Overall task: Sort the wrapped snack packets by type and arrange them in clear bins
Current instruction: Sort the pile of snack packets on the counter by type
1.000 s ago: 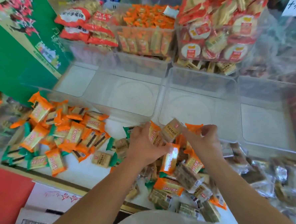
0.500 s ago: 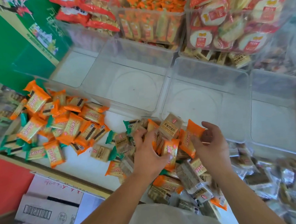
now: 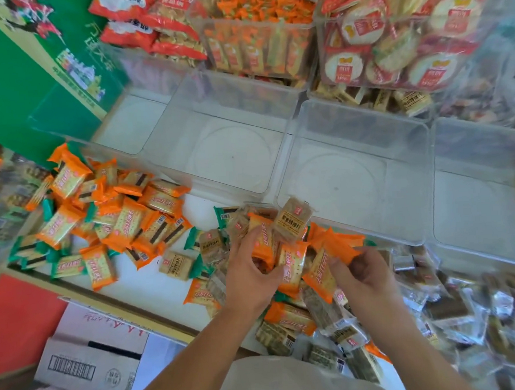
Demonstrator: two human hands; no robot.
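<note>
orange packets (image 3: 264,248) are the item in hand: left hand (image 3: 250,278) has fingers curled round a small stack of them, right hand (image 3: 365,275) pinches the crimped end of one more, just beside the stack. both hands sit over the mixed pile (image 3: 327,317) at the near edge of the desk (image 3: 141,280), where orange, green and brown wrappers are jumbled together. one brown packet (image 3: 294,222) stands tilted behind the left fingers, touching the stack

step, as I read it: pulling one type out of the mix, not yet binning. a larger orange heap (image 3: 115,209) lies on the desk to the left, with some green among it. the front clear bins (image 3: 233,157) just beyond the hands hold nothing; the back-row bins (image 3: 259,44) are full

next move needs: merge the right-hand packet into the left stack, check no brown one rides along, then carry the lot clear of the bin wall and commit to one bin for orange
</note>
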